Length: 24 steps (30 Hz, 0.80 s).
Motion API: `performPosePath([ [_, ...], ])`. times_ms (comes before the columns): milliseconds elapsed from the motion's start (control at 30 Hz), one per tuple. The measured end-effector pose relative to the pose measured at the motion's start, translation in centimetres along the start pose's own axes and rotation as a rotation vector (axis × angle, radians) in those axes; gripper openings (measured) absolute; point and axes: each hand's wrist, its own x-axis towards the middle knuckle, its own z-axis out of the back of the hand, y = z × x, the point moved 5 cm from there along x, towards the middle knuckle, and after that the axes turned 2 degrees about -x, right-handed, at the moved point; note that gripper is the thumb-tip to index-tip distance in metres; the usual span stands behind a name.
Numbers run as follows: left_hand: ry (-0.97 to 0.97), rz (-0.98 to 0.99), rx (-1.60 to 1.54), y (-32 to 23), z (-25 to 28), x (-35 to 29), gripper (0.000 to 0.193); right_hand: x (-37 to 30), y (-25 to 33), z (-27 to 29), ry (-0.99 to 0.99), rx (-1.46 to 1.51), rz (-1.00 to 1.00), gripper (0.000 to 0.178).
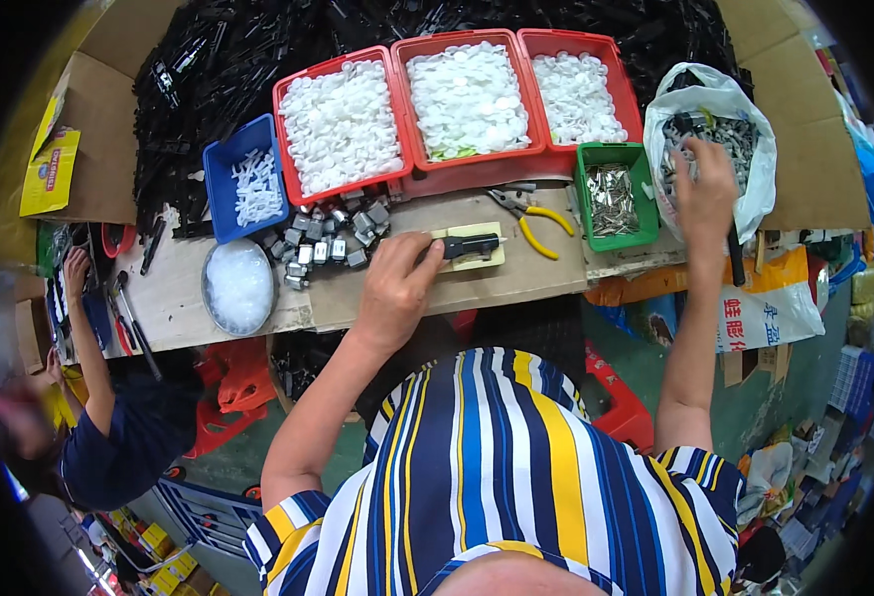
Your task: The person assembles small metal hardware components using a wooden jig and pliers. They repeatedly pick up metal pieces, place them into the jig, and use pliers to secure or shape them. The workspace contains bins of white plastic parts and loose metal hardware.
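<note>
My left hand (397, 283) rests on the wooden bench (546, 273), its fingers closed on a small black part (469, 245) that lies on a pale yellow block (492, 256). My right hand (703, 181) reaches into a white plastic bag (752, 129) of small grey metal parts (730, 139), fingers curled among them. Whether it has hold of one is hidden. A cluster of grey metal pieces (328, 238) lies just left of my left hand.
Three red trays (467, 99) of white plastic caps line the back, beside a blue bin (243, 184) of white pieces and a green bin (614, 194) of metal parts. Yellow-handled pliers (536, 214), a round dish (239, 286), black parts (209, 70). Another person (109, 417) sits at left.
</note>
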Motion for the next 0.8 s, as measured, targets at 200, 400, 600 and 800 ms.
performPosePath([
  [200, 0.000, -0.056, 0.027, 0.5, -0.4, -0.3, 0.031, -2.1, -9.4, -0.9, 0.210, -0.268, -0.138, 0.019],
  [400, -0.006, -0.088, 0.048, 0.5, -0.5, -0.7, 0.030, -0.9, -2.4, 2.1, 0.092, -0.030, -0.056, 0.015],
  [600, -0.026, -0.084, 0.051, 0.2, -0.1, -0.5, 0.034, -6.2, 12.0, 1.8, 0.491, 0.716, 0.134, 0.011],
  [800, -0.021, -0.087, 0.058, 0.0, -0.2, -0.5, 0.030, -7.9, 15.5, 2.2, 0.637, 0.651, 0.160, 0.013],
])
